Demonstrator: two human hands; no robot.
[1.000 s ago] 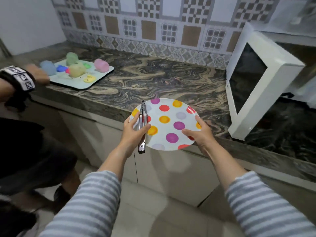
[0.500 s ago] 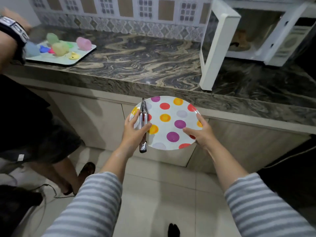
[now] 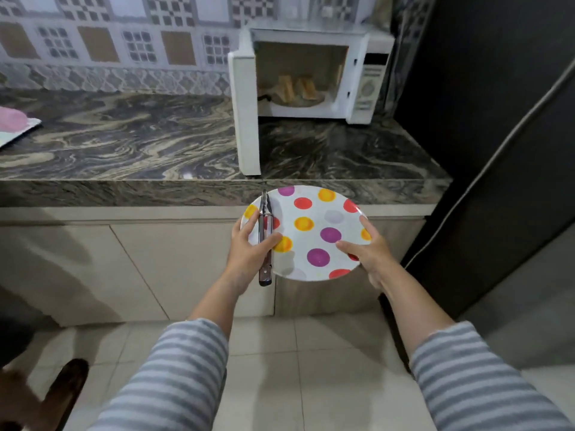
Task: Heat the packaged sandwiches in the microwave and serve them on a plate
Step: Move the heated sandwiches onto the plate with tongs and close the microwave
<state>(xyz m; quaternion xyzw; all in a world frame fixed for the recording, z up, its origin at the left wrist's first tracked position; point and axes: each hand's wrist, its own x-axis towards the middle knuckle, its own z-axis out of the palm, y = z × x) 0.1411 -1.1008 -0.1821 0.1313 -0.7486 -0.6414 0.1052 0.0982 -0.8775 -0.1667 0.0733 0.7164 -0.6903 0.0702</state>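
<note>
Left hand (image 3: 249, 247) clamps tongs (image 3: 265, 237) against the plate (image 3: 314, 213); right hand (image 3: 364, 247) grips the opposite rim. Tilt risks the tongs sliding off before reaching the microwave (image 3: 311, 76).

Back wall (image 3: 124, 42): patterned tiles, checkered squares alternating with brown and white panels, lace-like border strip below. Countertop (image 3: 140, 144): dark marbled stone, swirled tan veins, glossy, small light reflection near front edge. Beige cabinet doors (image 3: 155, 259) beneath. Floor (image 3: 295, 353): pale square tiles. Tall black appliance (image 3: 497, 119) at right. Lighting dim, even.
</note>
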